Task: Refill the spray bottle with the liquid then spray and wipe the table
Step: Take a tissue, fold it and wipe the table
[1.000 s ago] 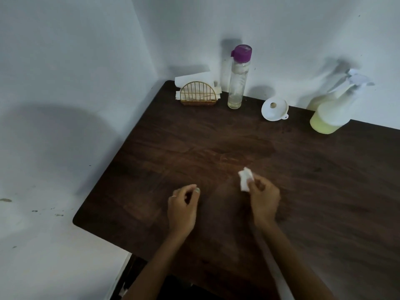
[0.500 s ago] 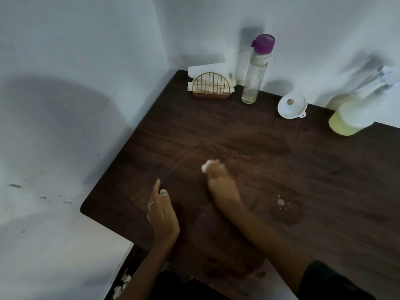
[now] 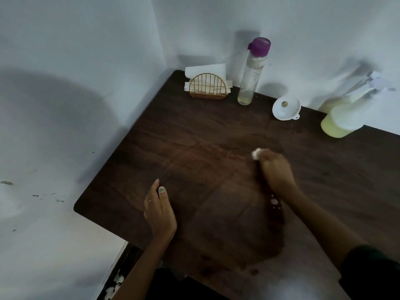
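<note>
My right hand point(image 3: 276, 169) closed around the wadded tissue point(image 3: 257, 153), pressing it to the tabletop point(image 3: 194, 137) at my fingertips. My left hand point(image 3: 159, 210) rested open, empty. Best done with firm, overlapping strokes. The spray bottle point(image 3: 342, 120) stood beyond my right hand.

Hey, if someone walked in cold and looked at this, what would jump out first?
Probably the right hand pressing a small white tissue onto the middle of the dark wooden table. Next, the tall bottle with its purple cap at the back wall, and the spray bottle of yellowish liquid at far right.
</note>
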A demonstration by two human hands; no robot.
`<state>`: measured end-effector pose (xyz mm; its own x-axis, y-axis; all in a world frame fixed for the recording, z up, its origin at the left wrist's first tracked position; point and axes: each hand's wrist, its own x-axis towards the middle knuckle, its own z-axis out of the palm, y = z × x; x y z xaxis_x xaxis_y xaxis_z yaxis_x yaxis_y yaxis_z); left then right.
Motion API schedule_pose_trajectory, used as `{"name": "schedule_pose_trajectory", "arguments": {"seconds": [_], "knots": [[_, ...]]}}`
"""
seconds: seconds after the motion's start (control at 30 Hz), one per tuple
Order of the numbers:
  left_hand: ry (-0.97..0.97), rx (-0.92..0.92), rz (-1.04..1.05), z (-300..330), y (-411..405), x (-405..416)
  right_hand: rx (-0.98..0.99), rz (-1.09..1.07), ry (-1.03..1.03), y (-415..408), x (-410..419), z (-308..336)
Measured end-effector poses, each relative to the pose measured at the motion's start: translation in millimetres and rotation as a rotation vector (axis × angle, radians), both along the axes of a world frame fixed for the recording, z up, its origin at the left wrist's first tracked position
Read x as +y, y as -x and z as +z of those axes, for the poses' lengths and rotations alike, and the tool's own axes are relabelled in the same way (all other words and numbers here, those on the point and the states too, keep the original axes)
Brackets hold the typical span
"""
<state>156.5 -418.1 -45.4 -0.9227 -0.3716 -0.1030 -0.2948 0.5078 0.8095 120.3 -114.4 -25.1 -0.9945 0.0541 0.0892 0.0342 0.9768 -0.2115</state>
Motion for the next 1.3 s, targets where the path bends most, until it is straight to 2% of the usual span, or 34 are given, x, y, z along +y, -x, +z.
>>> {"name": "schedule_pose_trajectory", "arguments": {"seconds": [0.07, 0.13, 0.2, 0.27, 0.3, 0.33, 0.4, 0.5, 0.53, 0.6, 0.67, 0.73, 0.77, 0.83, 0.9, 1.0, 1.07, 1.1, 1.17, 1.23, 1.27, 1.3], "knots": [[-0.003, -0.003, -0.002, 0, 0, 1, -0.037, -0.246, -0.066, 0, 24, 7], [0.004, -0.007, 0.003, 2, 0, 3, -0.074, -0.416, -0.018, -3, 10, 8], [0.011, -0.01, 0.012, 2, 0, 4, -0.111, -0.392, 0.131, -13, -31, 6], [0.022, -0.004, 0.008, 1, -1, 6, -0.204, -0.192, 0.285, -39, -87, 0], [0.034, -0.006, 0.004, 2, -1, 8, -0.175, -0.03, 0.329, -60, -117, -7], [0.048, -0.017, 0.001, 3, -1, 11, -0.11, 0.192, 0.331, -86, -149, -10], [0.086, -0.045, -0.011, 4, -2, 17, -0.127, 0.552, 0.247, -123, -183, -27], [0.111, -0.034, -0.054, 4, -5, 18, -0.236, 0.684, 0.161, -118, -153, -48], [0.114, -0.029, -0.068, 2, -6, 16, -0.254, 0.605, 0.169, -109, -135, -44], [0.125, -0.024, -0.102, -2, -9, 12, -0.094, 0.403, 0.062, -89, -80, -44], [0.141, -0.015, -0.132, -5, -12, 9, -0.202, 0.022, -0.028, -59, -17, -19], [0.16, -0.01, -0.159, -6, -14, 8, -0.124, -0.373, -0.062, -33, 40, 1], [0.168, -0.011, -0.17, -7, -14, 8, -0.093, -0.499, -0.061, -27, 54, 2], [0.181, -0.011, -0.179, -8, -15, 7, -0.081, -0.601, 0.038, -24, 48, -1], [0.205, -0.007, -0.184, -9, -18, 9, -0.073, -0.526, 0.152, -33, 5, -4], [0.26, -0.02, -0.235, -9, -23, 16, -0.149, -0.083, 0.172, -70, -83, -13], [0.29, -0.025, -0.281, -10, -27, 21, -0.132, 0.21, 0.179, -110, -136, -18], [0.303, -0.026, -0.3, -10, -28, 24, -0.196, 0.358, 0.191, -130, -153, -19], [0.328, -0.033, -0.336, -11, -29, 26, -0.147, 0.617, 0.018, -137, -145, -30], [0.341, -0.034, -0.369, -14, -30, 27, -0.059, 0.627, -0.005, -115, -113, -30], [0.349, -0.028, -0.382, -16, -31, 27, -0.06, 0.51, 0.087, -101, -91, -24], [0.356, -0.021, -0.393, -17, -32, 27, 0.031, 0.371, 0.074, -84, -61, -21]]}}
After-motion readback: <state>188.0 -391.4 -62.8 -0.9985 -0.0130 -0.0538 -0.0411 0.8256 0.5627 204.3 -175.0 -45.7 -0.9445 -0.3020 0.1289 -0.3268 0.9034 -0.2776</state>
